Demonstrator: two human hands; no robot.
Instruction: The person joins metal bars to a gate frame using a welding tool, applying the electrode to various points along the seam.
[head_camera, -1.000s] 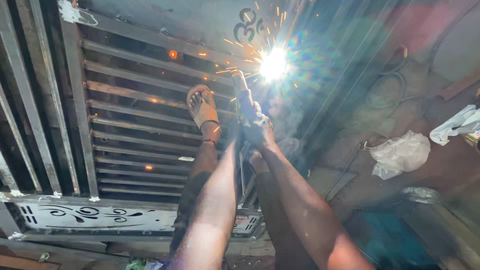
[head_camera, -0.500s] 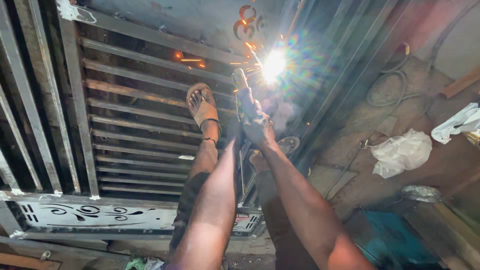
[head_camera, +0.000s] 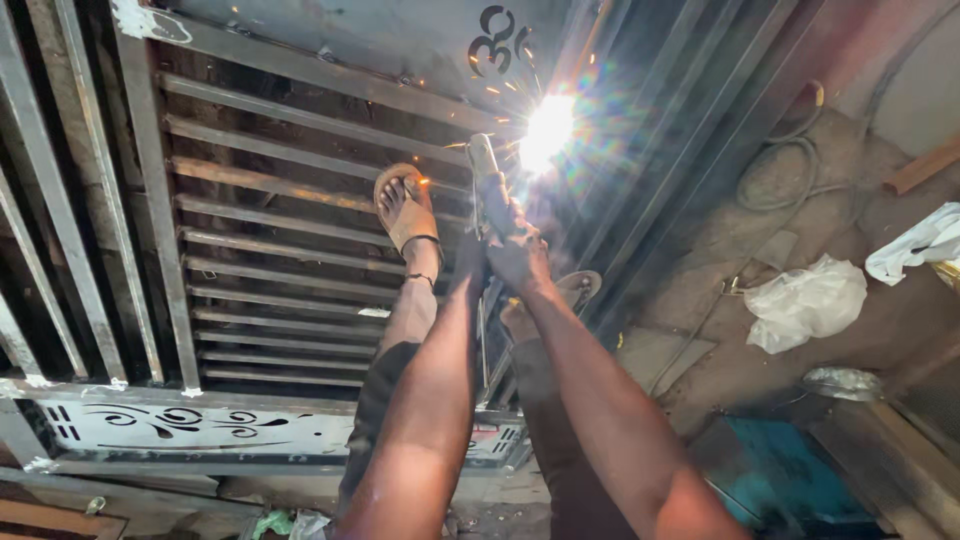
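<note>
Both my hands reach forward and grip one power grinder (head_camera: 484, 165). My right hand (head_camera: 522, 255) wraps the tool's body. My left hand (head_camera: 470, 260) closes on it from the left side and is mostly hidden behind the arm. The grinder's tip meets a steel bar of a metal gate (head_camera: 290, 215) lying flat, and a bright burst of sparks (head_camera: 548, 128) flares there. My left foot in a sandal (head_camera: 405, 208) stands on the gate's slats. My right foot's sandal (head_camera: 575, 288) rests lower, partly hidden by my arm.
The gate has horizontal slats, a cut-out ornament (head_camera: 497, 38) on its top panel and a white decorative panel (head_camera: 190, 425) near me. Coiled cable (head_camera: 785, 170), white crumpled sheets (head_camera: 805, 300) and a blue box (head_camera: 775, 470) lie on the floor at right.
The spark burst has shrunk and shifted slightly; fewer sparks scatter over the slats. My hands and the grinder stay nearly in place on the bar.
</note>
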